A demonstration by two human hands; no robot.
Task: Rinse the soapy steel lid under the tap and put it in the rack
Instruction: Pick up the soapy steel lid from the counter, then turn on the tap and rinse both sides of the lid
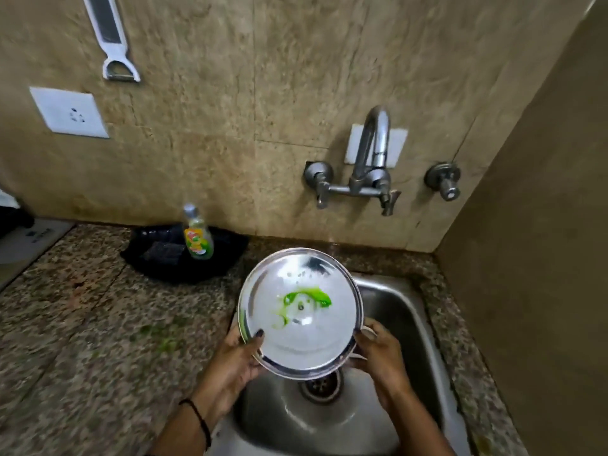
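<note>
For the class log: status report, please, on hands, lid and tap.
Left hand and right hand grip steel lid over sink. Green soap on it. Tap dry. No rack seen.

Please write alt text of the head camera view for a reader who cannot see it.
Two hands, left hand and right hand, hold a round steel lid, smeared with green soap, over a steel sink. A wall tap behind shows no running water; a soap bottle stands on the granite counter.
</note>
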